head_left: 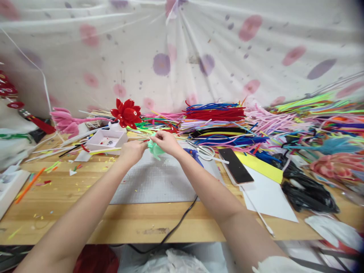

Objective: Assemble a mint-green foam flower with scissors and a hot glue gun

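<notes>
Above the far part of a grey cutting mat (148, 182), both my hands meet at a mint-green fuzzy piece (155, 150), which looks like pipe-cleaner petals or leaves. My right hand (167, 143) pinches it from above with thumb and fingers. On its other side, my left hand (133, 152) is closed with fingertips against the piece's left edge, seemingly gripping it too; the exact hold is blurred. Beside my right wrist lie scissors with white handles (206, 152) and a blue tool (195, 154) partly hidden by the forearm.
A red fuzzy flower (127, 113) stands behind a white tray (106, 139) of small bits. Bundles of coloured pipe cleaners (216, 113) line the back. To the right lie a phone (236, 165), a yellow strip (260, 167) and black plastic bags (309, 191). A black cord (179, 223) crosses the front edge.
</notes>
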Demonstrator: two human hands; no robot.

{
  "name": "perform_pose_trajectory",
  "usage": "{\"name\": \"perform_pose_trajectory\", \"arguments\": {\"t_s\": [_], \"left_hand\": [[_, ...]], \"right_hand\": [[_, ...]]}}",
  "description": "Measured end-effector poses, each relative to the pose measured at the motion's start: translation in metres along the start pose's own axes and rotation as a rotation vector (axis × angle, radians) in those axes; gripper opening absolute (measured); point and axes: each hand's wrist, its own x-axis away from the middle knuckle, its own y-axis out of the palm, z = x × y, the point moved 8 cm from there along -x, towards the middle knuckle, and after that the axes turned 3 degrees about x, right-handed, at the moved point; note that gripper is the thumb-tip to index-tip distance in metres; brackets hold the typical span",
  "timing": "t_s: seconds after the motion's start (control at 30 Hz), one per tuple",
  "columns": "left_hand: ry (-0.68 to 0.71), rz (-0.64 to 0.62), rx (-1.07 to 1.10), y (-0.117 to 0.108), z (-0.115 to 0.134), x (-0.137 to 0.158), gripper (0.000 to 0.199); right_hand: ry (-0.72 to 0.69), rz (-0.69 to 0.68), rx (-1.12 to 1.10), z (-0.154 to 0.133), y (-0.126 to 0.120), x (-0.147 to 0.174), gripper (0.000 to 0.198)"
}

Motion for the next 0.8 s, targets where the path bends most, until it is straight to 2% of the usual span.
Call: {"name": "perform_pose_trajectory", "arguments": {"t_s": [0.1, 0.23, 0.3, 0.43, 0.6, 0.7, 0.8], "left_hand": [[-0.001, 0.048, 0.020, -0.003, -0.005, 0.001, 0.033], [-0.013, 0.121, 0.020, -0.014, -0.014, 0.007, 0.033], [0.014, 0.144, 0.012, -0.018, -0.013, 0.010, 0.033], [0.128, 0.146, 0.017, -0.019, -0.002, 0.011, 0.031], [0.279, 0.129, -0.012, -0.018, 0.016, 0.007, 0.029], [0.330, 0.070, -0.060, -0.012, 0.023, 0.002, 0.028], [0.346, 0.051, -0.027, -0.008, 0.027, -0.002, 0.029]], "right_hand": [[0.010, 0.035, -0.008, 0.002, -0.005, 0.000, 0.038], [0.120, 0.207, -0.107, 0.031, -0.026, 0.000, 0.049], [0.143, 0.228, -0.163, 0.041, -0.030, 0.000, 0.050], [0.172, 0.119, -0.107, 0.044, -0.024, -0.002, 0.048], [0.278, -0.007, 0.008, 0.049, -0.014, -0.008, 0.033], [0.229, -0.016, -0.011, 0.037, -0.009, -0.015, 0.020], [0.129, -0.041, 0.019, 0.017, -0.005, -0.021, 0.016]]}}
